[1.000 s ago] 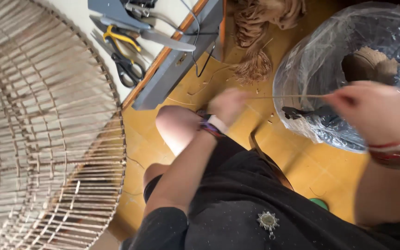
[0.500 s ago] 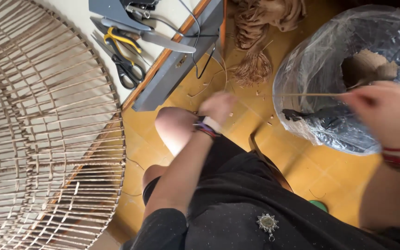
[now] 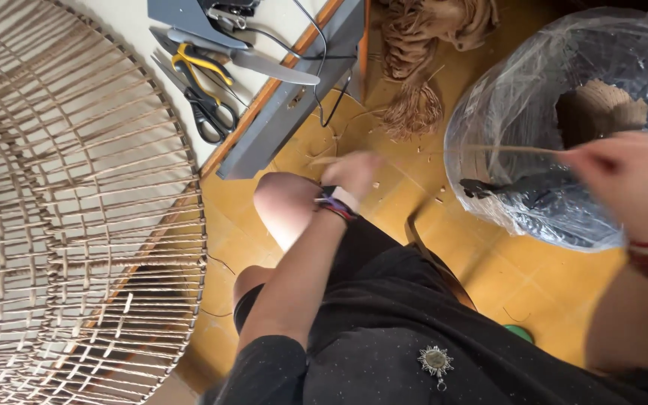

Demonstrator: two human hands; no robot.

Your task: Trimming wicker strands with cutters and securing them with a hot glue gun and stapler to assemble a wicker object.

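**Thin Cane Strand Stretched Between Two Hands Above a Yellow Floor**

Seen from above, seated, knee bare, dark clothing below. Far left of both hands, well apart from the fingers: a large round woven rattan frame (image 3: 61, 225), spokes and crossbands open like a cage. Just beyond the right hand's fingertips: a clear plastic bag (image 3: 534, 112), bulging, wrinkled, glossy, with dark material and a brownish coil inside; no label or print to be made out on it. Beyond the left hand's fingers: a heap of loose tan fibre (image 3: 421, 52) on the floor, then a grey board (image 3: 294, 97) laid aslant. Farther left of that: a knife (image 3: 264, 66), yellow-handled pliers (image 3: 200, 64) and black scissors (image 3: 211, 112), lying side by side.

Between the hands, held taut and level: the strand (image 3: 481, 150), pale, very thin. Likely light, springy rather than limp, prone to kinking or splitting if bent sharply; best pinched near each end, as here. Right hand (image 3: 635, 187), blurred, fingers closed in a pinch on one end. Left hand (image 3: 354, 172), wristband on, fingers curled toward the other end; grip too blurred to confirm.
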